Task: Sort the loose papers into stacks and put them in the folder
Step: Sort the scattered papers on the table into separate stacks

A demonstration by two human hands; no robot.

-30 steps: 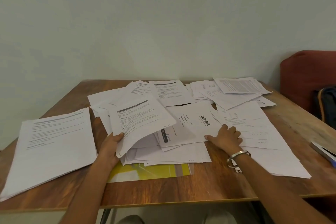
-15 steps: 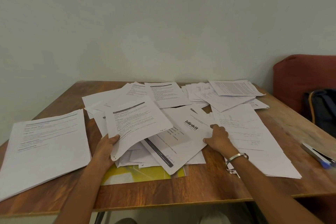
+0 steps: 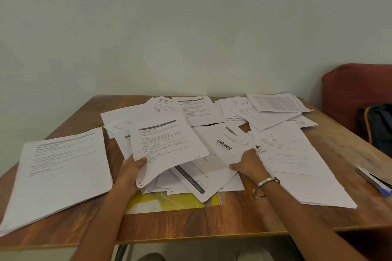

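Left hand (image 3: 131, 172) grips a printed sheet (image 3: 167, 144); right hand (image 3: 248, 164) presses flat, ungrasping, on the blinkit sheet (image 3: 220, 154) beside it

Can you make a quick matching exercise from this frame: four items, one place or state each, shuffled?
Items:
1. yellow folder
2. blinkit sheet
3. neat stack
4. pen

Places/states:
A. table's right edge
B. under the right hand
C. table's left side, apart from the pile
D. half buried under loose papers, near edge

Pairs: 1-D, 2-B, 3-C, 4-A
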